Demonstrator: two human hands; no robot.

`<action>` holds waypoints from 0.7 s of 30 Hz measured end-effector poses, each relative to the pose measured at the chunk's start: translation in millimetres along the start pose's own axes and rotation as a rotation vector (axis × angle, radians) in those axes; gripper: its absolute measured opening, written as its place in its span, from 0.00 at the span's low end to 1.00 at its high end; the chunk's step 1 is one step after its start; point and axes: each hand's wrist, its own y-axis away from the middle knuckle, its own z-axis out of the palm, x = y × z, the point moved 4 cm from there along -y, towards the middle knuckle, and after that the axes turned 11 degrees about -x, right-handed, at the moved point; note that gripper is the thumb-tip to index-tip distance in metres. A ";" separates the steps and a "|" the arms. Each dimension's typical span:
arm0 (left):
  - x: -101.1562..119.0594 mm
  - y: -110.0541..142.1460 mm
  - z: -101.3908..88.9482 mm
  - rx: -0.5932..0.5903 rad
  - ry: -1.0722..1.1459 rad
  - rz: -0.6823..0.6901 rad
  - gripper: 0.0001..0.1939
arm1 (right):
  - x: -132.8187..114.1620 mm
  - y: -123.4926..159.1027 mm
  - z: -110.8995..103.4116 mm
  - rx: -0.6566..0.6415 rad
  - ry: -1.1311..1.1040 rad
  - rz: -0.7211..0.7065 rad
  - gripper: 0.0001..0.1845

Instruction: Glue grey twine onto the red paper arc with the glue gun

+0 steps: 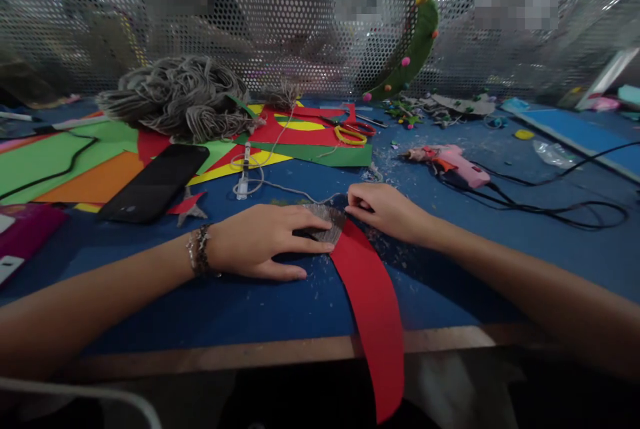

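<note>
A curved red strip (375,296) of card or felt lies across the table edge, its lower end hanging over the front. Grey yarn covers its upper end, forming a wrapped part (326,234). My left hand (265,239) rests flat on this wrapped part with the fingers stretched out, hiding some of it. At the strip's upper right, my right hand (387,209) is closed in a pinch on a strand of grey yarn (290,188). That strand trails back past a clear capped tube (243,172).
Behind are a heap of grey yarn (175,99), coloured sheets (95,156), a black phone (155,182) and yellow-red scissors (353,134). A pink glue gun (457,162) with a black cord lies at right. A perforated metal screen (290,22) closes the far side.
</note>
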 end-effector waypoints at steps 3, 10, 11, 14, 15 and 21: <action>0.6 3.3 1.6 0.001 0.007 0.012 0.20 | -1.4 0.4 -0.6 0.002 -0.001 -0.008 0.12; 0.8 4.0 -5.9 -0.037 0.003 0.063 0.19 | 1.0 0.3 0.5 0.058 -0.012 -0.044 0.09; -0.3 3.1 -8.4 -0.041 0.041 0.065 0.18 | 1.1 0.2 0.6 0.077 -0.013 -0.051 0.08; -10.8 -3.1 -14.9 -0.014 0.271 -0.020 0.18 | 0.4 0.0 1.9 0.135 -0.020 -0.073 0.04; -16.1 -6.3 -16.1 0.006 0.339 -0.080 0.19 | 0.1 -0.2 2.7 0.151 -0.024 -0.080 0.03; -33.8 -28.9 -16.9 0.080 0.254 -0.284 0.23 | 7.8 -1.4 -5.2 0.285 -0.055 -0.068 0.06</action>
